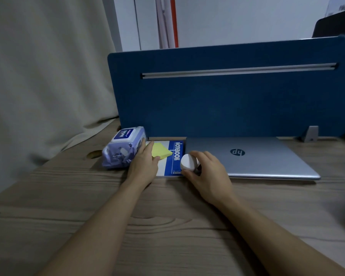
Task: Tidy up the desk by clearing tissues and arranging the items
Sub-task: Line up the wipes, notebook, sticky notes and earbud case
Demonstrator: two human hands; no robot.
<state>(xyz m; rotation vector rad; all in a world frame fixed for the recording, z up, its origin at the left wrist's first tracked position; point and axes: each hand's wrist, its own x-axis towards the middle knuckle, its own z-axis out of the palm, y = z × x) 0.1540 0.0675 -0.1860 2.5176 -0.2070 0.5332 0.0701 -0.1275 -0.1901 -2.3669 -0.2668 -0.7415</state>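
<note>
While the left hand [144, 163] rests flat on the notebook [172, 158] beside the wipes pack [124, 148], the right hand's [205, 172] fingers grip a white bottle [188, 161] above the notebook's edge, by the laptop [253, 156].

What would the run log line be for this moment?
left hand: flat on notebook by sticky notes | right hand: grips white round object | laptop: closed
</note>
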